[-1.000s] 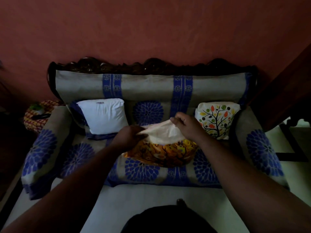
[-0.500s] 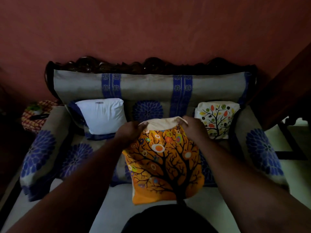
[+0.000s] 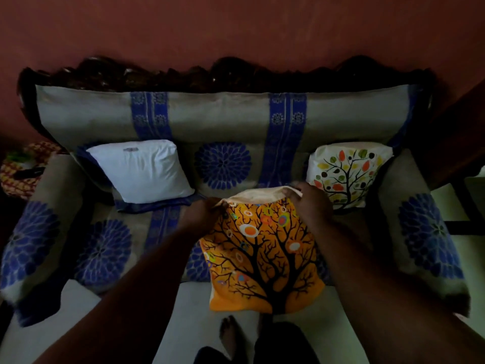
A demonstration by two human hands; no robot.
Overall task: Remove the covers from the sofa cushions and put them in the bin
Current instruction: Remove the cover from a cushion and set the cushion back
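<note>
An orange cushion cover [image 3: 265, 261] printed with a black tree hangs upright in front of the sofa seat. My left hand [image 3: 202, 214] pinches its top left corner. My right hand [image 3: 312, 206] grips its top right edge, where the cream lining shows at the open mouth. A bare white cushion [image 3: 141, 169] leans on the sofa back at the left. A cushion with a white tree-print cover [image 3: 346, 172] leans at the right.
The sofa [image 3: 223, 122] has grey fabric with blue flowers, padded arms left and right, and a dark carved wooden top rail. A red and yellow woven basket [image 3: 18, 169] sits beyond the left arm. My bare foot [image 3: 231, 334] stands on the pale floor.
The orange cover was bunched on the seat with the lining turned out; both hands have lifted and straightened it so it hangs flat, tree print facing me.
</note>
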